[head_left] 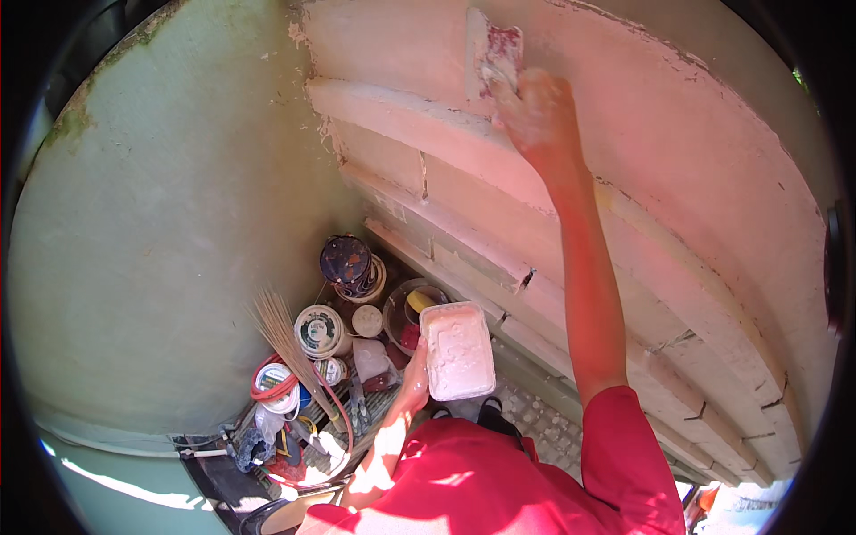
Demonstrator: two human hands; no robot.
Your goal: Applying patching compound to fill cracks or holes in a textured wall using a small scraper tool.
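Observation:
My right hand [539, 111] reaches high and is closed on a putty spreader [502, 53], smeared with white paste and red marks. The blade lies against the pinkish wall [615, 62], above its topmost ledge. Lower down, my left hand [415, 382] grips the left side of a rectangular tub [489, 385]. White-pink putty [456, 343] fills much of the tub. The fingers beneath it are hidden.
Horizontal ledges [419, 129] step down the wall. A grey-green wall [169, 214] meets it at the left. In the corner below stand a dark-lidded bucket [346, 259], a white bucket [319, 330], a round basin [397, 312] and a stick broom [290, 334].

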